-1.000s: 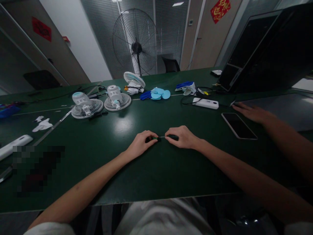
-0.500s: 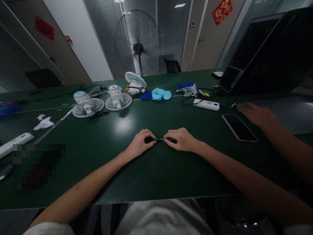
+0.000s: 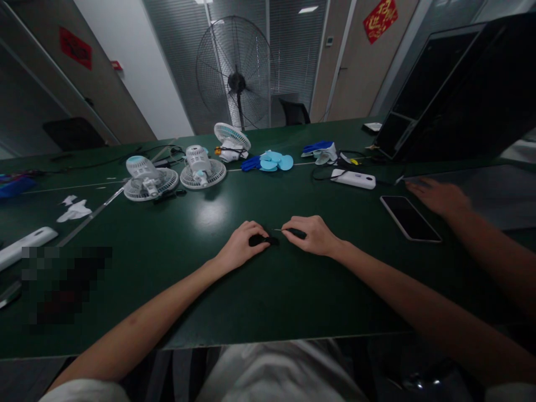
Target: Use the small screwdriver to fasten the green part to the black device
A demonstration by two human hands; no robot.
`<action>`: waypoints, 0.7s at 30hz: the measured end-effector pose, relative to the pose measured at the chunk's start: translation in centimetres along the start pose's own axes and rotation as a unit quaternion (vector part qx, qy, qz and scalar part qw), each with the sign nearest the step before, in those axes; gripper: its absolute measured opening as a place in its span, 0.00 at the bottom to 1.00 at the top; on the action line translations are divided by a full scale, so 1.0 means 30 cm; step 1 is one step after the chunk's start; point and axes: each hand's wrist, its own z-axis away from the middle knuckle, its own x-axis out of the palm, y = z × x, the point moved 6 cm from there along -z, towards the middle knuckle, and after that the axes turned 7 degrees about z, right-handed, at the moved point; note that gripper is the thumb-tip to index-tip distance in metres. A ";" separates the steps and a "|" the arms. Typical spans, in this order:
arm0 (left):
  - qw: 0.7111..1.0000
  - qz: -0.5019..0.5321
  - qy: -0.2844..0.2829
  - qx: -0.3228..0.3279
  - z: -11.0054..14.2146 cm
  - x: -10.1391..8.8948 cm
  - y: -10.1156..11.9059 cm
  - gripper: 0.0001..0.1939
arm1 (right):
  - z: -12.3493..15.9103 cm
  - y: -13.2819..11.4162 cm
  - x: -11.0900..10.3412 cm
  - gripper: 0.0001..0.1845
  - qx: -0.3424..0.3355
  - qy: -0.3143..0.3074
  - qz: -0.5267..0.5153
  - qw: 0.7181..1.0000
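Observation:
My left hand (image 3: 243,244) is closed around a small black object (image 3: 271,240) whose kind I cannot make out. Most of it is covered by my fingers and thumb. Across from it, my right hand (image 3: 312,235) pinches a small screwdriver (image 3: 296,233) by its dark handle. Its thin metal shaft points left, with the tip just above and apart from the black object. Both hands rest low over the green table (image 3: 268,301).
Several small white fans (image 3: 203,174) lie at the back left, beside light-blue fan blades (image 3: 274,161). Right of me are a phone (image 3: 410,219), a white power strip (image 3: 354,178) and another person's hand (image 3: 439,196) by a laptop. A large dark machine (image 3: 460,89) stands behind.
The screwdriver tip has come away from the black object and risen slightly, its shaft now tilted. A green bit seen at the object's end earlier no longer shows. My left hand is almost still.

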 end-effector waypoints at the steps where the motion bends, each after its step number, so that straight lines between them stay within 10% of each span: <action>1: 1.000 -0.001 0.002 -0.002 0.001 -0.002 0.000 0.09 | 0.002 0.013 -0.002 0.15 0.006 0.000 0.002 1.000; 10: 0.999 0.024 0.021 -0.018 0.004 -0.021 0.018 0.08 | -0.003 0.035 -0.001 0.14 0.019 0.007 0.014 1.000; 17: 0.983 0.032 0.182 0.000 0.024 -0.092 -0.008 0.10 | 0.002 0.044 0.005 0.12 0.010 0.028 0.023 0.999; 21: 0.990 -0.025 0.139 -0.016 0.014 -0.130 -0.079 0.10 | 0.002 0.048 0.008 0.13 0.012 0.026 0.018 0.999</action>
